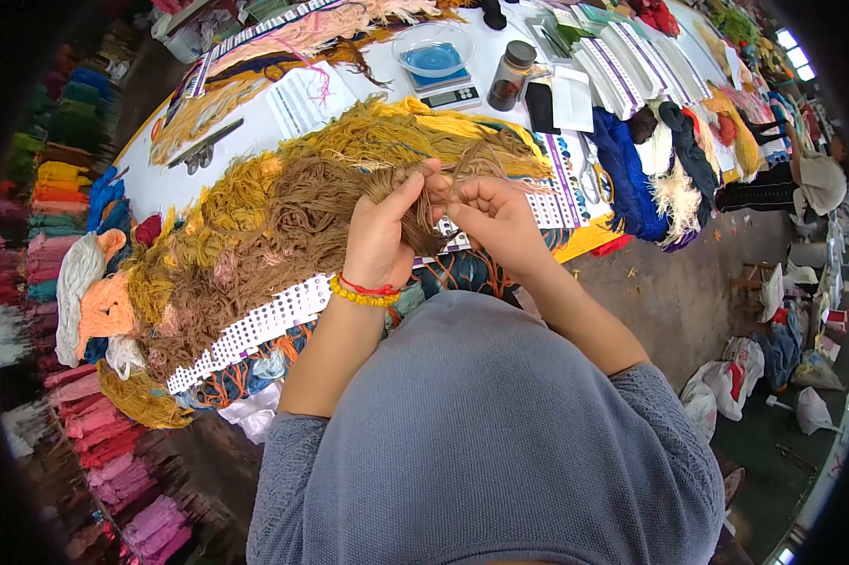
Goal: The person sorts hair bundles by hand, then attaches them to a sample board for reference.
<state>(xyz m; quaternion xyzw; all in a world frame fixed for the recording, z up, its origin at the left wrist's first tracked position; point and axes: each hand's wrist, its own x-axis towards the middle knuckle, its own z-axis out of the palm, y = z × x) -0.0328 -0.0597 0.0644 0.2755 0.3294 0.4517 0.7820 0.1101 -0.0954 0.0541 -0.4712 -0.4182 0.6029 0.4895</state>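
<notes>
Hands (382, 224) (504, 226) close together, pinching brown yarn bundle (424, 231), long axis slanting, loose end pointing down toward wearer

1 brown yarn bundle (423, 229), bunched, loose strands drooping, between left hand (383, 226) and right hand (504, 226).

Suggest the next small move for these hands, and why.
I'd have the right hand gently ease a loose strand away from the brown yarn. The left hand already steadies that bunch, the right fingertips are close beside it, and wispy strands stick out there, so a slow pull would probably avoid snags.
</notes>
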